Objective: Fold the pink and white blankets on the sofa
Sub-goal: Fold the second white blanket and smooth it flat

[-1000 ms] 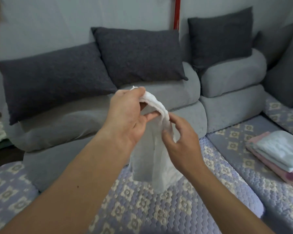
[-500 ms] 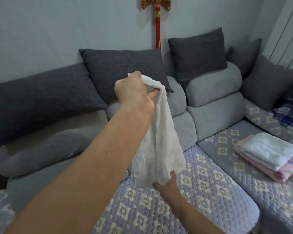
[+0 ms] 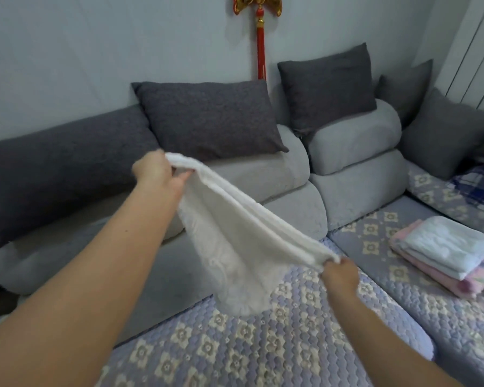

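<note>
Now, the scene line by line:

Left hand: the left hand [image 3: 157, 174] is gripping one end of the white blanket [image 3: 235, 241], raised in front of the sofa backrest, with the fingers curled over the bunched edge and the thumb pressing from below.

Right hand: the right hand [image 3: 340, 273] is pinching the opposite end, lower and nearer the camera, with the fingers closed on the gathered cloth; which fingers are doing the pinching is hard to make out, since the back of the hand is facing the camera.

White blanket: it is hanging in the air between the two hands, its top edge running in a slanted line from the high left end down to the low right end, while the loose body is sagging beneath in a rounded drape just above the quilted seat cover [image 3: 263, 353]. It is not resting on the sofa [image 3: 355, 174].

Folded stack: a folded white blanket [image 3: 447, 244] is lying on top of a folded pink blanket [image 3: 428, 272] on the seat to the right, well apart from the hands.

Cushions: dark grey cushions [image 3: 207, 118] are leaning against the grey backrest along the wall.

Corner: a blue plaid cloth [image 3: 478, 188] is lying on the far right seat, partly out of view.

Wall: a red tassel ornament [image 3: 260, 51] is hanging above the cushions.
</note>
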A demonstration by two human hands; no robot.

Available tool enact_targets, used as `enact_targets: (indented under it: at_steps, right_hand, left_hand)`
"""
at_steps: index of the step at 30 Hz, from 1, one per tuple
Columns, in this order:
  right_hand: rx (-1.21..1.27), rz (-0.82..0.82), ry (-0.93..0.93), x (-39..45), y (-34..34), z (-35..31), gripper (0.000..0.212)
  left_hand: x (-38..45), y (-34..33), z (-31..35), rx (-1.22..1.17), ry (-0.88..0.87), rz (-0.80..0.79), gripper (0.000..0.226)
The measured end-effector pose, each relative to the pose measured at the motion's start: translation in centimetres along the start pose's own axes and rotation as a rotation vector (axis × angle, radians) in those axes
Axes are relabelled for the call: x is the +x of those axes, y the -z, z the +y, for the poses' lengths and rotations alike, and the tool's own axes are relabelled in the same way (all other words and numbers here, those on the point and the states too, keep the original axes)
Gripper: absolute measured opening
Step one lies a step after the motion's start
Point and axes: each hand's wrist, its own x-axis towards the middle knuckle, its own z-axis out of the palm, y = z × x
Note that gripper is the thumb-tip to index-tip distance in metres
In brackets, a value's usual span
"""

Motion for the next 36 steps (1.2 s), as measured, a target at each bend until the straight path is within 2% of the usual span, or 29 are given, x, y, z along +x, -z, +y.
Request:
enact_targets:
  at_steps: [3,5,7,9,11,13,15,16,17,18,20,22,25,28,32,34,36]
  right_hand:
    - [-0.2,0.082,0.167,3.2,2.6,-4.0,0.02]
    - [-0.198,0.074,0.191,4.0,3.6,-7.2,0.017]
    - [-0.025,-0.059,0.071,4.1,4.2,-10.1,0.013]
    - [0.124,-0.22,-0.107,3.7,5.0,-12.2,0.023]
    - [0.095,-0.308,-0.146,3.1,5.9,-13.1,0.026]
    - [-0.163,-0.326,-0.013,3.0,6.7,-12.9,0.017]
    - [-0.811,-0.258,0.31,3.7,7.5,-12.2,0.01]
    - [-1.064,-0.254,0.35,3.8,7.7,-11.8,0.013]
    - [-1.217,-0.283,0.332,3.9,7.8,-11.3,0.012]
    - [-1.257,-0.325,0.329,4.2,8.1,-10.8,0.013]
    - [-1.28,-0.344,0.364,5.5,8.7,-10.3,0.024]
    - [-1.264,-0.326,0.451,6.0,9.2,-10.3,0.025]
    - [-1.366,-0.385,0.563,7.7,11.2,-10.7,0.028]
    - [-1.407,-0.485,0.513,10.8,13.8,-10.0,0.031]
    - [-1.372,-0.545,0.384,15.8,16.7,-8.5,0.023]
    - [-1.363,-0.546,0.407,18.4,17.0,-8.0,0.02]
    - [-1.307,-0.507,0.474,20.8,16.5,-7.8,0.021]
  left_hand:
    - [3.5,5.2,-1.6,0.07,0.115,0.177,0.032]
    - [5.2,8.4,-3.3,0.214,0.223,0.174,0.025]
    - [6.5,11.1,-5.2,0.381,0.287,0.132,0.027]
    - [6.7,13.3,-6.3,0.586,0.296,0.156,0.03]
    - [6.5,15.5,-7.6,0.678,0.344,0.148,0.037]
    - [5.8,17.0,-8.6,0.61,0.405,0.157,0.038]
    - [4.7,17.9,-9.6,0.491,0.443,0.149,0.031]
    - [4.1,18.2,-10.1,0.463,0.446,0.14,0.027]
    - [3.4,18.4,-10.6,0.462,0.451,0.113,0.026]
    - [2.7,18.5,-11.1,0.485,0.456,0.094,0.024]
    - [1.7,18.2,-12.4,0.529,0.465,0.068,0.022]
    - [1.2,18.1,-13.3,0.586,0.481,0.067,0.023]
    - [-0.6,17.0,-15.6,0.654,0.519,0.105,0.022]
    - [-3.0,16.3,-18.2,0.788,0.628,0.136,0.022]
    - [-6.1,15.0,-21.6,0.979,0.761,0.128,0.022]
    - [-7.2,13.9,-23.1,0.97,0.761,0.154,0.022]
    - [-7.3,12.4,-24.5,0.862,0.67,0.189,0.022]
